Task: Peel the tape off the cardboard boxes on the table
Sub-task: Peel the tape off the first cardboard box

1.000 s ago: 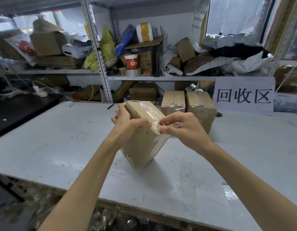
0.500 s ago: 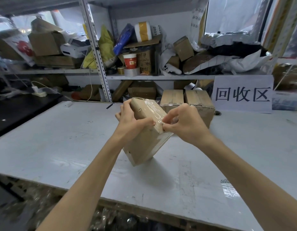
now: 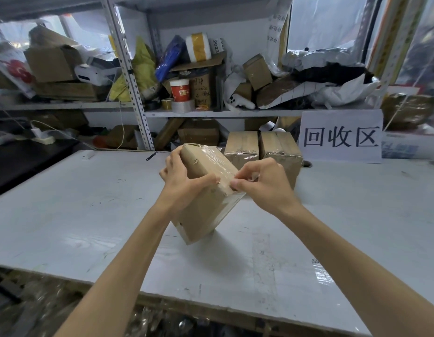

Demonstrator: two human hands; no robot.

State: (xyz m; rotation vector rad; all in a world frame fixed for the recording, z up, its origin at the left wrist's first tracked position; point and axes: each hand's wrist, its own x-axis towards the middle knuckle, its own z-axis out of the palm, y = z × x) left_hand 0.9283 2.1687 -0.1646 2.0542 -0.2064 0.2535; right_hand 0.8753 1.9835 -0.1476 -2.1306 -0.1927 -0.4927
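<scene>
A brown cardboard box stands tilted on one lower corner on the white table. Clear tape runs shiny along its upper right face. My left hand grips the box's upper left side, thumb across the front. My right hand pinches the tape at the box's right edge with thumb and forefinger. Two more taped boxes, one beside the other, stand just behind, partly hidden by my right hand.
A white sign with black characters leans at the back right of the table. Metal shelving behind holds boxes, tape rolls and a red cup. A black desk lies to the left. A scrap of clear tape sticks near the table's front right.
My right hand's fingers have curled in and closed on the tape at the box's right edge. The box sits slightly higher and closer to the rear boxes.
</scene>
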